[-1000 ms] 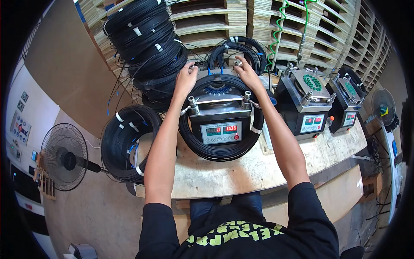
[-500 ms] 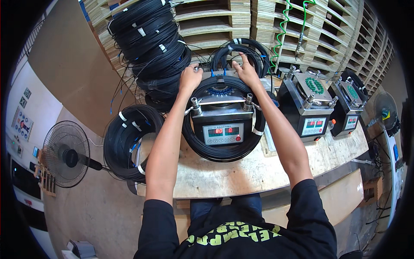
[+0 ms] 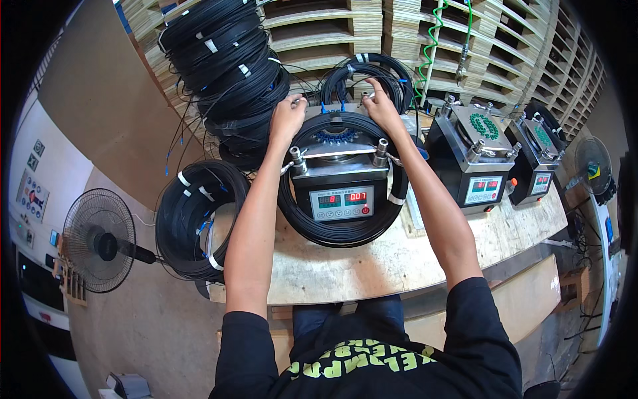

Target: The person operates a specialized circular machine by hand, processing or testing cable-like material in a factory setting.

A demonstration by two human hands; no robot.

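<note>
On the bench in front of me stands a black and silver polishing machine [image 3: 342,175] with a lit red display. A coil of black cable [image 3: 339,236] is looped around it, held by white tape. Blue connectors [image 3: 336,137] sit in a ring on its top plate, and two stand up at the back. My left hand [image 3: 288,121] is closed around a metal knob at the rear left corner, mostly covered by my fingers. At the rear right corner, my right hand [image 3: 384,112] curves its thumb and fingers around a matching metal knob [image 3: 365,96].
Tall stacked cable coils [image 3: 222,73] rise at the back left; another coil stack [image 3: 199,219] stands by the bench's left edge. Two similar machines [image 3: 482,156] are at the right. A fan [image 3: 103,239] stands left, with wooden pallets [image 3: 319,33] behind.
The display reading has changed, and its right field shows more digits. Both hands stay at the rear corners, with only slight finger movement. The whole view has shifted a little.
</note>
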